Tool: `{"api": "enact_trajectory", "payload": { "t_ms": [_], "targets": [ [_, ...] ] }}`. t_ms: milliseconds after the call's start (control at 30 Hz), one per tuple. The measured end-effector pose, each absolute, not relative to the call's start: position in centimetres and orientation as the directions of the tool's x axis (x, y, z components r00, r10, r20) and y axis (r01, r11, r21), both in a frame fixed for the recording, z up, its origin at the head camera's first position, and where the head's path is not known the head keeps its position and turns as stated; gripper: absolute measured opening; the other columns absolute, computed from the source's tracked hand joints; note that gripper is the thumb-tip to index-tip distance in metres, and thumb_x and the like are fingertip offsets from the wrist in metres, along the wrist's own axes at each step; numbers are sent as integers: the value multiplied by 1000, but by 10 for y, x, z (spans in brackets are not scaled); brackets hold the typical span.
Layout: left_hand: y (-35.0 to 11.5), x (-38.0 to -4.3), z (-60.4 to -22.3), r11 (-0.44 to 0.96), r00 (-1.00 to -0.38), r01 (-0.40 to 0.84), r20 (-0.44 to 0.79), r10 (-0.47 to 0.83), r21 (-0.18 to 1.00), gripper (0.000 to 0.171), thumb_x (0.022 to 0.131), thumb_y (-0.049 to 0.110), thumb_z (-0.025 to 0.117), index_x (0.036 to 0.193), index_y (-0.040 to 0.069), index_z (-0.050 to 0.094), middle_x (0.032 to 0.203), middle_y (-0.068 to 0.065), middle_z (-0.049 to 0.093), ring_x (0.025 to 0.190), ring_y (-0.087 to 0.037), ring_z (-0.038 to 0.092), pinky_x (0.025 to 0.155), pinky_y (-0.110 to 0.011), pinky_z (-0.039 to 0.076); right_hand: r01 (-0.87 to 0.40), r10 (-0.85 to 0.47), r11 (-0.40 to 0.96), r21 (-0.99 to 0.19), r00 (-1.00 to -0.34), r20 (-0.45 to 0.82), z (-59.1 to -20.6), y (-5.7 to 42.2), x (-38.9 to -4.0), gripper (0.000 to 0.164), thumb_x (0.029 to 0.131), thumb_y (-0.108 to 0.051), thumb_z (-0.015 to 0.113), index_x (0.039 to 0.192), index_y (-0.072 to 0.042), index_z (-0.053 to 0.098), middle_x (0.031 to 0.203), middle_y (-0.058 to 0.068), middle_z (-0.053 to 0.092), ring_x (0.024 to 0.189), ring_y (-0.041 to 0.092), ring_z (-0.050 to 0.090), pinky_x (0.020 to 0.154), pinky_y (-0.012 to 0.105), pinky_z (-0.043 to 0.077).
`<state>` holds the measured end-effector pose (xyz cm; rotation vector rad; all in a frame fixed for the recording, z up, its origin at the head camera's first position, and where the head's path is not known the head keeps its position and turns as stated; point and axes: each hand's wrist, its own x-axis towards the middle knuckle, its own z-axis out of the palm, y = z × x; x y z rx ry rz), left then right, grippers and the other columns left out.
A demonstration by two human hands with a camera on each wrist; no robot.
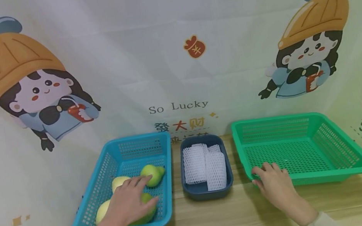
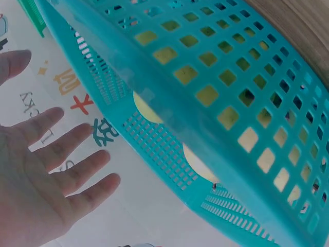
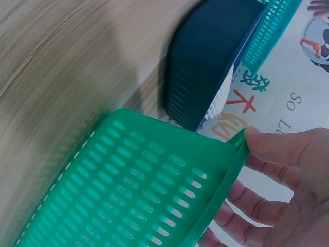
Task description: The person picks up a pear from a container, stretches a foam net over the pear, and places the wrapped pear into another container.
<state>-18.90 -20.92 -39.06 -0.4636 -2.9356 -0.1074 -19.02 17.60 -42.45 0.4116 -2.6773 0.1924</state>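
My left hand [image 1: 128, 203] hovers over the blue basket [image 1: 172, 192] with its fingers spread and nothing in its grasp. In the left wrist view that open palm is beside the basket's rim. Inside lie a green pear-shaped fruit [image 1: 151, 175], a larger green fruit [image 1: 149, 210] partly under the hand, and pale yellow fruits [image 1: 119, 182]. At the near left corner of the green basket [image 1: 334, 174], my right hand [image 1: 277, 183] pinches the rim. The right wrist view shows its thumb on the outside of the rim and the fingers on the inner side.
Between the baskets stands a dark blue container [image 1: 210, 194] with several white foam mesh sleeves [image 1: 195, 164]. All three rest on a wood-grain table [image 1: 215, 223]. A printed white cloth [image 1: 173, 59] hangs close behind and along both sides.
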Motion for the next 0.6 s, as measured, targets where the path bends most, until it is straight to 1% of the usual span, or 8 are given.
{"api": "enact_trajectory", "payload": {
  "t_ms": [133, 267, 367, 433, 533, 600],
  "targets": [
    [-216, -192, -385, 958, -957, 277, 105, 269, 71, 61, 81, 52, 59, 130, 17, 52, 127, -14, 56, 109, -39, 54, 75, -53, 49, -298, -233, 950, -95, -877, 420, -423, 174, -190, 22, 74, -22, 75, 93, -14, 67, 81, 7, 61, 71, 24, 54, 52, 34, 42],
    [-221, -196, -381, 961, -969, 244, 9, 245, 130, 61, 80, 50, 61, 130, 16, 52, 129, -17, 53, 109, -41, 53, 66, -54, 50, -281, -217, 954, -107, -888, 404, -422, 172, -188, 22, 74, -21, 75, 93, -14, 67, 82, 8, 61, 73, 25, 55, 53, 35, 42],
    [-225, -200, -377, 951, -965, 224, -89, 248, 214, 62, 81, 47, 63, 131, 13, 51, 132, -21, 50, 113, -43, 51, 74, -60, 47, -279, -213, 954, -112, -891, 401, -422, 172, -186, 21, 74, -21, 75, 92, -14, 67, 82, 8, 61, 72, 25, 55, 53, 36, 43],
    [-228, -204, -374, 935, -951, 223, -149, 271, 277, 63, 80, 44, 65, 131, 9, 51, 129, -22, 52, 113, -42, 52, 79, -60, 46, -280, -212, 953, -116, -890, 403, -422, 171, -186, 21, 74, -21, 75, 93, -14, 67, 82, 8, 62, 72, 25, 55, 54, 36, 43],
    [-232, -211, -371, 904, -919, 228, -228, 323, 360, 63, 79, 38, 67, 130, 3, 51, 124, -23, 56, 111, -39, 54, 87, -56, 45, -273, -204, 954, -125, -894, 399, -421, 171, -185, 22, 74, -20, 75, 93, -13, 67, 83, 9, 62, 73, 26, 55, 54, 37, 44],
    [-233, -216, -370, 889, -898, 233, -264, 352, 393, 63, 78, 35, 67, 128, 0, 51, 120, -24, 57, 110, -39, 54, 87, -53, 46, -267, -197, 954, -133, -898, 392, -420, 171, -184, 22, 75, -20, 75, 94, -13, 67, 84, 9, 62, 75, 27, 55, 55, 37, 44]
  ]
}}
